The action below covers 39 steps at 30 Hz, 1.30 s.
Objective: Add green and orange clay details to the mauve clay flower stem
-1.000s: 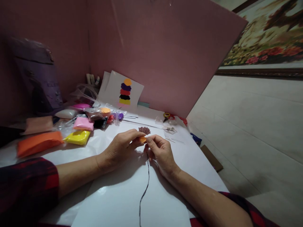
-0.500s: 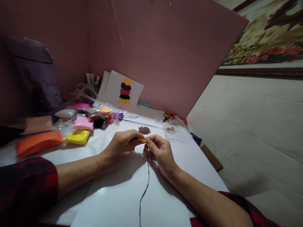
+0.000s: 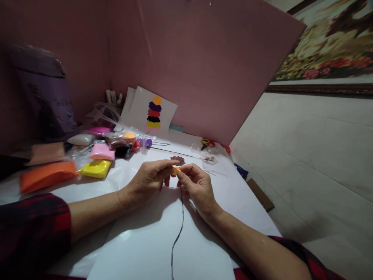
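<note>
Between the fingertips of both hands is a small piece of orange clay (image 3: 175, 171). My left hand (image 3: 151, 175) pinches it from the left, its index finger stretched out over the top. From the right, my right hand (image 3: 198, 184) grips its edge between thumb and index finger. A dark twisted cord (image 3: 182, 217) runs from below the fingertips down toward the front edge; whether the fingers hold its upper end is hidden. Just behind the fingers lies a brown, petalled clay flower (image 3: 178, 159), partly covered by my left hand.
Several clay packets, among them an orange one (image 3: 49, 177) and a yellow one (image 3: 95, 169), lie at left. A card with coloured patches (image 3: 157, 112) leans at the back. Scissors (image 3: 205, 144) and thin wires (image 3: 210, 171) lie right of centre. A purple case (image 3: 48, 93) stands far left.
My left index finger has straightened over the orange clay, and more of the clay shows between the hands. My right hand has barely moved.
</note>
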Motion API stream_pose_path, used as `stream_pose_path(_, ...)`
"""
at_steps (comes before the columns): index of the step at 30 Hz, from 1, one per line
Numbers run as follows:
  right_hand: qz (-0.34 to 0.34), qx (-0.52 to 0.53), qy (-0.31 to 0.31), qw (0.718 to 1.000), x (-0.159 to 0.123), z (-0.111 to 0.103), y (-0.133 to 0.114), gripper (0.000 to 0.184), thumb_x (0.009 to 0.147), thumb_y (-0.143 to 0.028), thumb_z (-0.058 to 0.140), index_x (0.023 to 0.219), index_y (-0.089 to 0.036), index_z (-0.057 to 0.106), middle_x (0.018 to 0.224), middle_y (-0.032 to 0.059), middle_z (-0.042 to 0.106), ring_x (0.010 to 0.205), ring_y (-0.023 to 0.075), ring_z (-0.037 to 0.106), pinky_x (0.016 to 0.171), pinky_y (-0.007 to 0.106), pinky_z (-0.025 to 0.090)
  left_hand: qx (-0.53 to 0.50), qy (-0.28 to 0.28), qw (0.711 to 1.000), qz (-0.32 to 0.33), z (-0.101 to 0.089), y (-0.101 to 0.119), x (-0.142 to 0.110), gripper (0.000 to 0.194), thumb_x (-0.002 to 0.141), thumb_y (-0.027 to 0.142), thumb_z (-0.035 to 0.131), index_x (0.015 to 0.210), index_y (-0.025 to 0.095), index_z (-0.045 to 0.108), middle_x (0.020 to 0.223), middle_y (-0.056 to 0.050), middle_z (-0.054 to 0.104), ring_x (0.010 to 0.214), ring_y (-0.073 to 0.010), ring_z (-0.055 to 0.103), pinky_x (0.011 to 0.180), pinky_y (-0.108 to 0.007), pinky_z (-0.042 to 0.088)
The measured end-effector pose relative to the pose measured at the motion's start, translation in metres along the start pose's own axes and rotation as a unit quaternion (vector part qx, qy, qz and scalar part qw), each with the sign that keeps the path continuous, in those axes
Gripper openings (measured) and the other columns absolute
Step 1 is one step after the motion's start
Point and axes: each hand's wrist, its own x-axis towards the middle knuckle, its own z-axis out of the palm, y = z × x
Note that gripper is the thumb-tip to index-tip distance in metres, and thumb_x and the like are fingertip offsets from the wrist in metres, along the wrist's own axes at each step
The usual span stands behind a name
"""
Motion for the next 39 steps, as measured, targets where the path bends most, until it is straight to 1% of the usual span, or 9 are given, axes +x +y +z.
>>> stream_pose_path(3, -0.008, 0.010, 0.003, 1.000, 0.000, 0.000, 0.000, 0.019, 0.079, -0.037, 0.072, 0.080, -0.020, 0.065, 0.064, -0.0022, 0.058, 0.050, 0.0087, 0.046, 0.040, 0.021, 0.031, 0.014, 0.000, 0.999, -0.044, -0.001, 0.006, 0.000, 0.015, 0.087, 0.027, 0.059, 0.089, 0.013, 0.066, 0.058, 0.003, 0.059, 0.047, -0.0085, 0.054, 0.042, -0.018, 0.045)
stream_pose_path(6, 0.001, 0.009, 0.003, 1.000, 0.000, 0.000, -0.001, 0.020, 0.079, -0.038, 0.072, 0.080, -0.020, 0.065, 0.066, -0.0017, 0.059, 0.051, 0.0089, 0.047, 0.041, 0.021, 0.032, 0.041, -0.012, 0.998, -0.050, -0.003, 0.012, 0.001, 0.018, 0.088, 0.028, 0.059, 0.078, 0.014, 0.063, 0.057, 0.004, 0.058, 0.047, -0.0071, 0.051, 0.044, -0.017, 0.043)
stream_pose_path(11, 0.015, 0.011, 0.007, 1.000, 0.000, 0.000, 0.001, 0.026, 0.074, -0.040, 0.077, 0.083, -0.019, 0.064, 0.068, -0.0010, 0.061, 0.052, 0.0097, 0.050, 0.040, 0.021, 0.034, 0.070, -0.012, 0.997, -0.035, -0.004, 0.012, 0.001, 0.017, 0.089, 0.027, 0.055, 0.078, 0.015, 0.061, 0.056, 0.005, 0.056, 0.047, -0.0076, 0.049, 0.044, -0.018, 0.040)
stream_pose_path(19, 0.011, 0.052, -0.010, 0.999, -0.001, 0.000, -0.001, 0.017, 0.074, -0.034, 0.076, 0.074, -0.021, 0.065, 0.062, -0.0023, 0.058, 0.050, 0.0090, 0.047, 0.039, 0.020, 0.032, 0.058, -0.031, 0.998, -0.021, -0.002, 0.004, -0.001, 0.019, 0.090, 0.029, 0.051, 0.076, 0.017, 0.056, 0.051, 0.007, 0.049, 0.043, -0.0070, 0.044, 0.043, -0.017, 0.036)
stream_pose_path(23, 0.013, 0.040, -0.017, 0.999, -0.001, 0.001, -0.004, 0.021, 0.073, -0.036, 0.076, 0.072, -0.019, 0.064, 0.063, -0.0014, 0.060, 0.050, 0.0086, 0.048, 0.036, 0.019, 0.030, 0.054, -0.027, 0.997, -0.046, -0.001, 0.009, 0.000, 0.021, 0.091, 0.028, 0.048, 0.076, 0.016, 0.057, 0.051, 0.006, 0.049, 0.043, -0.0072, 0.045, 0.043, -0.018, 0.038)
stream_pose_path(25, 0.018, 0.034, -0.004, 0.999, -0.001, 0.002, -0.006, 0.024, 0.074, -0.039, 0.076, 0.073, -0.018, 0.063, 0.063, -0.0017, 0.060, 0.047, 0.0076, 0.048, 0.035, 0.018, 0.030, 0.053, -0.006, 0.997, -0.055, -0.002, 0.011, 0.001, 0.020, 0.092, 0.028, 0.047, 0.084, 0.015, 0.060, 0.053, 0.006, 0.052, 0.044, -0.0077, 0.047, 0.044, -0.018, 0.040)
stream_pose_path(28, 0.033, 0.042, 0.032, 0.998, 0.000, 0.003, -0.007, 0.027, 0.074, -0.040, 0.076, 0.074, -0.018, 0.060, 0.062, -0.0028, 0.061, 0.041, 0.0059, 0.046, 0.032, 0.017, 0.031, 0.064, 0.042, 0.997, -0.026, -0.003, 0.008, 0.001, 0.017, 0.090, 0.024, 0.051, 0.099, 0.013, 0.061, 0.060, 0.004, 0.058, 0.046, -0.0079, 0.049, 0.045, -0.019, 0.042)
stream_pose_path(33, 0.038, 0.052, 0.038, 0.997, 0.001, 0.002, -0.004, 0.027, 0.074, -0.038, 0.077, 0.077, -0.016, 0.061, 0.056, -0.0043, 0.060, 0.035, 0.0048, 0.044, 0.031, 0.016, 0.034, 0.110, 0.021, 0.990, 0.080, -0.002, 0.001, 0.001, 0.014, 0.087, 0.018, 0.055, 0.089, 0.013, 0.069, 0.075, -0.005, 0.069, 0.060, -0.0112, 0.058, 0.053, -0.021, 0.047)
stream_pose_path(39, 0.035, 0.055, 0.016, 0.998, 0.000, 0.001, -0.002, 0.025, 0.075, -0.038, 0.076, 0.081, -0.017, 0.063, 0.053, -0.0051, 0.060, 0.032, 0.0046, 0.043, 0.030, 0.016, 0.032, 0.114, 0.013, 0.990, 0.080, -0.003, -0.002, 0.001, 0.012, 0.082, 0.015, 0.060, 0.089, 0.014, 0.069, 0.077, -0.005, 0.070, 0.066, -0.0130, 0.061, 0.055, -0.022, 0.048)
